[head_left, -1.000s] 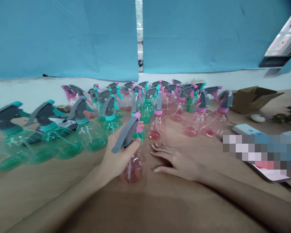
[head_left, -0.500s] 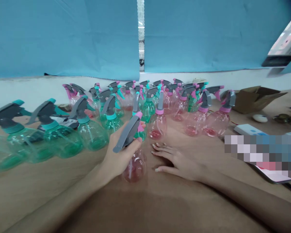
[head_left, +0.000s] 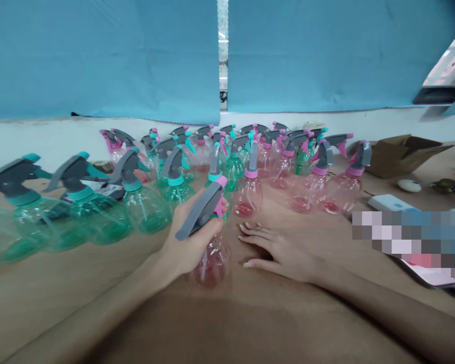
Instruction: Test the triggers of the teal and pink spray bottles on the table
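My left hand (head_left: 187, 242) is wrapped round the neck of a pink spray bottle (head_left: 211, 263) with a grey trigger head (head_left: 201, 207), which stands on the brown table (head_left: 250, 318). My right hand (head_left: 278, 250) lies flat on the table just to the right of that bottle, fingers stretched out, holding nothing. Behind both hands stand several spray bottles: green ones (head_left: 144, 205) to the left and pink ones (head_left: 337, 189) to the right.
A blue sheet (head_left: 98, 55) hangs along the back wall. At the right are a brown cardboard box (head_left: 398, 154), a small white oval object (head_left: 408, 185), a white flat device (head_left: 389, 203) and some dark round pieces (head_left: 449, 186).
Both hands and the held bottle stay almost where they were; only the view has shifted slightly.
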`<state>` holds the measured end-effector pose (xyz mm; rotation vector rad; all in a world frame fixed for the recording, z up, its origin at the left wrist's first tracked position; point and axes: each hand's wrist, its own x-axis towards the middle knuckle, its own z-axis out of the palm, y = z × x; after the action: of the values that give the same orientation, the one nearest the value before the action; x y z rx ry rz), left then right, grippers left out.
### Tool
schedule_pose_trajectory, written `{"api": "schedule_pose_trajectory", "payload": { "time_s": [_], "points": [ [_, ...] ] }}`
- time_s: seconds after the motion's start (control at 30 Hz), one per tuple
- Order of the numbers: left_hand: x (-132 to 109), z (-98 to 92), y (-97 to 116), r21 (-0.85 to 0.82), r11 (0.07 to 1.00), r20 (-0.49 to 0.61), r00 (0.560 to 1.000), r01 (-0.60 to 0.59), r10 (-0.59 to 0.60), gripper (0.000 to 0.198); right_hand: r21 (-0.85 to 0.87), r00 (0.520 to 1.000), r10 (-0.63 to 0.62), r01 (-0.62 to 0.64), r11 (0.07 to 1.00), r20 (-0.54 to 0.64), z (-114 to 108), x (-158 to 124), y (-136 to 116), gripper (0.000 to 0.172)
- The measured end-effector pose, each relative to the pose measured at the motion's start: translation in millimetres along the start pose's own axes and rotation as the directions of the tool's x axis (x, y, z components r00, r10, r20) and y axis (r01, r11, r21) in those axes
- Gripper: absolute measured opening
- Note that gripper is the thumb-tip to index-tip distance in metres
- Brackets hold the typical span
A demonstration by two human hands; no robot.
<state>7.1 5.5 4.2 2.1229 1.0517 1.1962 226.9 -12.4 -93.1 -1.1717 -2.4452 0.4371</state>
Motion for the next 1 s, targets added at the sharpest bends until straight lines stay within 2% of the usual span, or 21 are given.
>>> {"api": "schedule_pose_trajectory", "payload": {
  "time_s": [0.23, 0.4, 0.5, 0.63, 1.0],
  "points": [
    [-1.3, -0.1, 1.9, 0.018, 1.000, -0.007, 1.000, 0.009, -0.009, 0.006, -0.014, 1.000, 0.008, -0.008, 1.000, 0.018, -0.8, 0.2, -0.2, 0.062],
    [-3.2, 3.7, -2.6, 0.009, 0.997, -0.007, 0.997, 0.075, -0.075, 0.023, -0.007, 1.000, -0.003, 0.003, 1.000, -0.003, -1.0, 0.4, -1.0, 0.060],
    [-3.7, 6.1, -4.2, 0.027, 0.999, -0.037, 0.998, 0.045, -0.044, 0.021, -0.009, 1.000, -0.002, 0.002, 1.000, -0.004, -0.7, 0.5, -1.1, 0.061],
    [-3.1, 6.9, -4.1, 0.048, 0.999, -0.058, 0.998, 0.006, -0.003, 0.028, -0.018, 1.000, 0.006, -0.006, 1.000, 0.009, -0.4, 0.6, -0.8, 0.063],
    [-2.9, 5.4, 0.0, 0.083, 0.996, -0.052, 0.999, 0.020, -0.015, 0.031, 0.000, 1.000, 0.004, -0.004, 1.000, 0.007, -1.1, 0.6, -0.9, 0.061]
  ]
}}
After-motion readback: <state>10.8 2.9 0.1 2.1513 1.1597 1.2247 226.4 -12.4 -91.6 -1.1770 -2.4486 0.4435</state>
